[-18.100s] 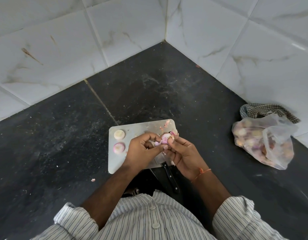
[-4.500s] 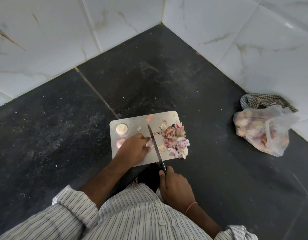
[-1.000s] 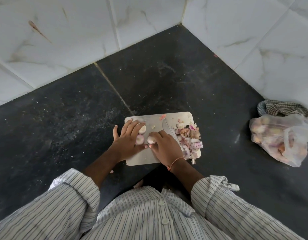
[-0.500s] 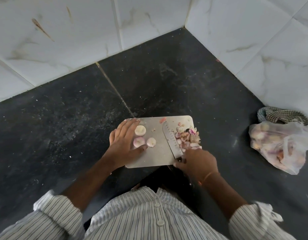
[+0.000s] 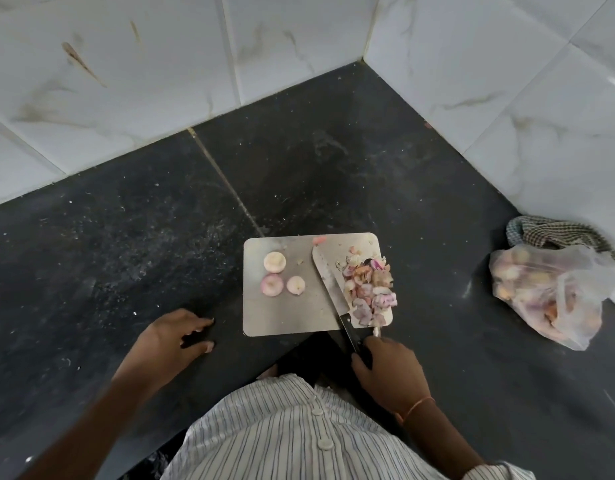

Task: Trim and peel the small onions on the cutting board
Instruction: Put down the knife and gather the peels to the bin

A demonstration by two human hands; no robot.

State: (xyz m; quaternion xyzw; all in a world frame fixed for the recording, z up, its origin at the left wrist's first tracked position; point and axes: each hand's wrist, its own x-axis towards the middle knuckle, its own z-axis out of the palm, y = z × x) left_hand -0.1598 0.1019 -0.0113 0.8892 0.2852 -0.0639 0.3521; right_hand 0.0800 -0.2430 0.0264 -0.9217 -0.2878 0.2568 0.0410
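Three small peeled pale-pink onions (image 5: 273,262) lie clustered on left half of rectangular steel cutting board (image 5: 282,317), ahead of both hands.

Long steel knife with black handle (image 5: 328,285) lies diagonally across board, tip away from person, separating onions from pile of pink-brown skins (image 5: 368,289) at right edge.

Right hand (image 5: 391,372) grips knife handle at board's near edge.

Left hand (image 5: 167,341) loosely spread, holds nothing, rests on dark stone surface (image 5: 126,237) left of board; nearer to onions, path unobstructed.

Clear plastic bag of unpeeled onions (image 5: 548,292) well apart to right, checked cloth (image 5: 555,233) behind it.
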